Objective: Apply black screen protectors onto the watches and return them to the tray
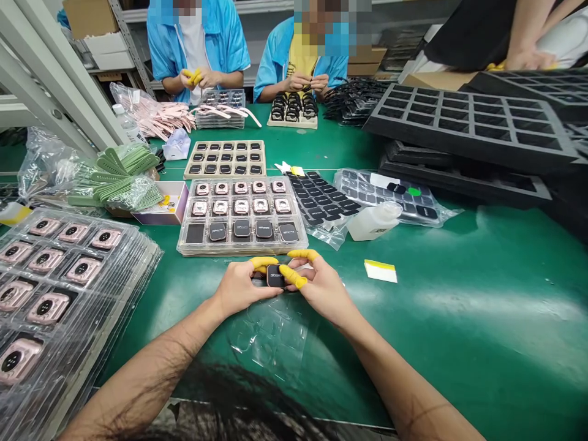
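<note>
Between both hands is a smartwatch body (274, 277) with a black, printed face turned up toward me. My left hand (243, 283) grips its left edge with thumb and a yellow-cotted finger. My right hand (316, 283) holds the right side, its yellow-cotted thumb pressed on the face. Just beyond stands a clear tray (241, 250) of watch bodies; its front row shows black printed faces and one slot without a watch, the rows behind show sensor backs. Clear film pieces (271, 340) lie on the table below my hands.
Stacked trays of pink watches (92, 294) fill the left. Green straps (124, 174), a sheet of black stickers (321, 199), a white bottle (374, 222) and a yellow-edged card (381, 271) lie around. Black foam trays (468, 122) pile up right. Two co-workers in blue sit opposite.
</note>
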